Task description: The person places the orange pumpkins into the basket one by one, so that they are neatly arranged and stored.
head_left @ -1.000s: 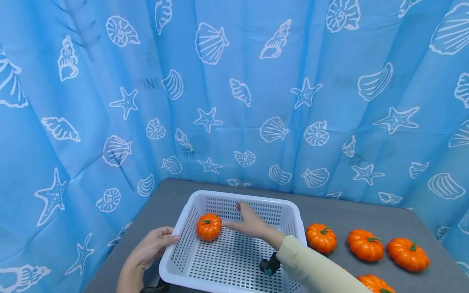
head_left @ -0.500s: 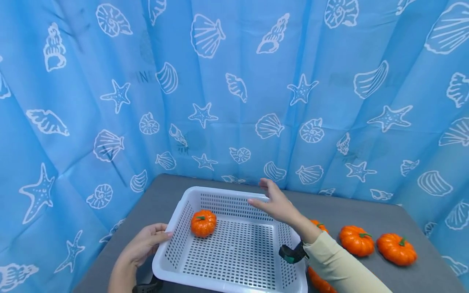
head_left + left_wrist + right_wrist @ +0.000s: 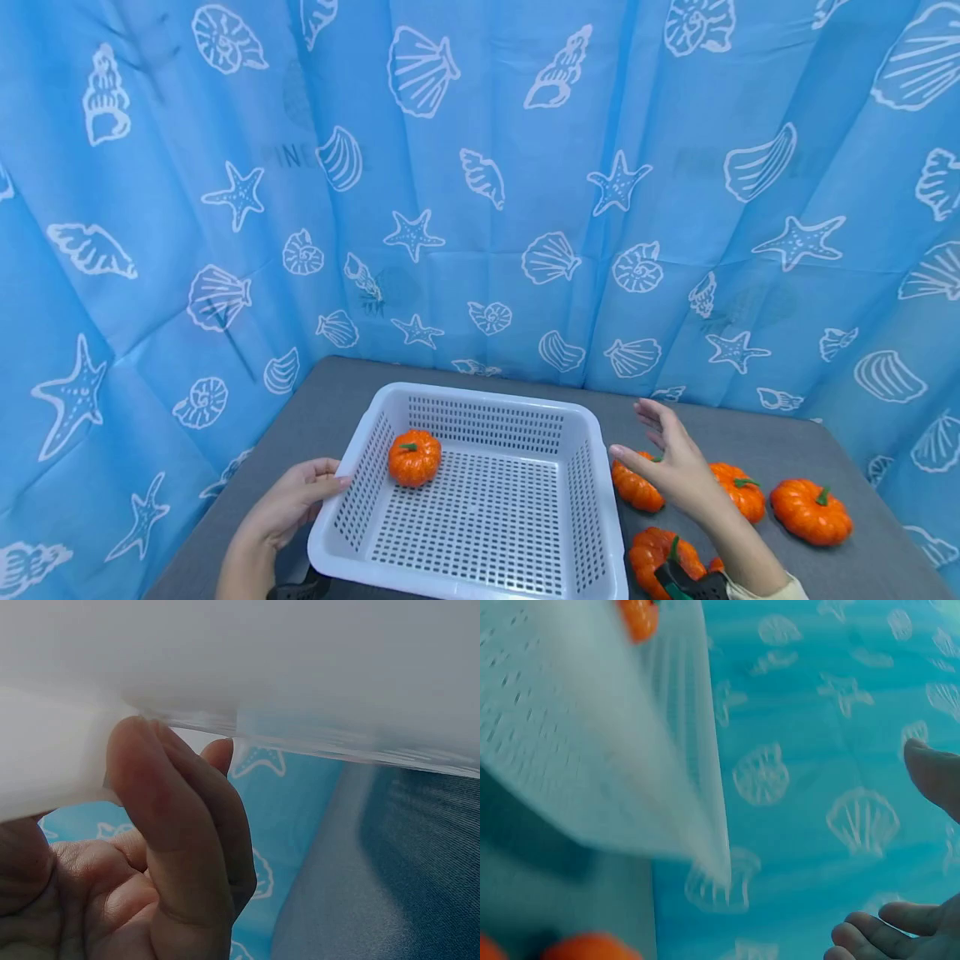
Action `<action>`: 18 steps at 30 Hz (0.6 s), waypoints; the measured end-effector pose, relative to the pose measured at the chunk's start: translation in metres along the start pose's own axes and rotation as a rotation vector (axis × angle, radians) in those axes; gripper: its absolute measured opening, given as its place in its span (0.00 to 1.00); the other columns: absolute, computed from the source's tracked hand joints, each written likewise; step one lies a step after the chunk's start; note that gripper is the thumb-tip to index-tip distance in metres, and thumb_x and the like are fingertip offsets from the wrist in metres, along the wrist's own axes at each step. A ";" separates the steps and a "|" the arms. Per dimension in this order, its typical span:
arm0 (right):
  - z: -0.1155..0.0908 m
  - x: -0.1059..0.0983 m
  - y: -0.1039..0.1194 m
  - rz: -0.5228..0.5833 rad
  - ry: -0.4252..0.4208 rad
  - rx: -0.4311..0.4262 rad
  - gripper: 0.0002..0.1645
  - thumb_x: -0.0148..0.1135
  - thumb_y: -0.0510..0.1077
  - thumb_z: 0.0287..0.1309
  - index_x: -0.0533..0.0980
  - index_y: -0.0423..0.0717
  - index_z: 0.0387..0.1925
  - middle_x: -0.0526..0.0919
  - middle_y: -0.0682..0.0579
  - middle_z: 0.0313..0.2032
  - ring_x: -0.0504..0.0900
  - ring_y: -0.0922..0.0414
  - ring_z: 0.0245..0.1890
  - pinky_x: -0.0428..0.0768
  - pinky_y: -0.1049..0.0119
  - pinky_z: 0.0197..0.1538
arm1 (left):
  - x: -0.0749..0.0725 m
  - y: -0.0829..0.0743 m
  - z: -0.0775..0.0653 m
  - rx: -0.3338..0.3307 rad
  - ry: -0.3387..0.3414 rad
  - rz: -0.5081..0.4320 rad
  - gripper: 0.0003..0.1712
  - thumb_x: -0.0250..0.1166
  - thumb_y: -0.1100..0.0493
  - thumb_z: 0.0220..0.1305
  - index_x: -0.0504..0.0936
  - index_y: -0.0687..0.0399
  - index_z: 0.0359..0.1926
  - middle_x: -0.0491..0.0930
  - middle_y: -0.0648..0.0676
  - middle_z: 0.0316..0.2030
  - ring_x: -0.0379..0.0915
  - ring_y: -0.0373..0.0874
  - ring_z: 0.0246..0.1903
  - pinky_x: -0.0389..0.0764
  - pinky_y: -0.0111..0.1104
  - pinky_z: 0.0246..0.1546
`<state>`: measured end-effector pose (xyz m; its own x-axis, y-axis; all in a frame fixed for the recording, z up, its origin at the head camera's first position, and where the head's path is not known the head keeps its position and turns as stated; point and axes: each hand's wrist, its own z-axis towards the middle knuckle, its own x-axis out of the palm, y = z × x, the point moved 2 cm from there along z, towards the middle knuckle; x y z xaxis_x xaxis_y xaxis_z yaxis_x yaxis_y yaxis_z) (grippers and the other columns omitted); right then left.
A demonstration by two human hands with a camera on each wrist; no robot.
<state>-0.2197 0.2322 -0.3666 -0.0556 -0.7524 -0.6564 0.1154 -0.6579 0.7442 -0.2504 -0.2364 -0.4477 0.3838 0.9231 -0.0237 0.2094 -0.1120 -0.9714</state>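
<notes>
A white perforated plastic basket [image 3: 480, 525] stands on the grey table, with one small orange pumpkin [image 3: 415, 460] inside near its left wall. My left hand [image 3: 288, 500] grips the basket's left rim, thumb on top; the left wrist view shows its curled fingers [image 3: 187, 847] against the rim. To the right of the basket, my right hand [image 3: 671, 467] hovers with thumb and fingers spread, holding nothing. Below it lies another pumpkin [image 3: 633, 492], partly hidden by the hand. In the right wrist view, the spread fingers [image 3: 870, 934] are apart from the basket wall [image 3: 682, 750].
More pumpkins lie right of the basket: one behind my right forearm [image 3: 742, 492], one at the far right [image 3: 812, 512], and one near the front [image 3: 652, 558], with part of another beside it. A blue shell-patterned curtain [image 3: 480, 208] hangs behind the grey table [image 3: 300, 417].
My right hand has moved out of the basket, over its right rim, to above the pumpkins on the right. The pumpkin in the basket stays put, and my left hand still grips the rim.
</notes>
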 end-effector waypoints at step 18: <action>-0.067 -0.055 -0.115 0.062 0.084 0.497 0.65 0.53 0.64 0.62 0.22 0.28 0.67 0.32 0.21 0.67 0.40 0.26 0.67 0.50 0.35 0.66 | -0.002 0.002 -0.003 0.008 -0.013 0.002 0.29 0.58 0.55 0.67 0.65 0.77 0.57 0.83 0.58 0.42 0.82 0.52 0.41 0.83 0.45 0.41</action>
<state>-0.1637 0.3513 -0.4239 0.0185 -0.7987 -0.6015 -0.3713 -0.5640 0.7376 -0.2486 -0.2398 -0.4485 0.3727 0.9275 -0.0291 0.2011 -0.1113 -0.9732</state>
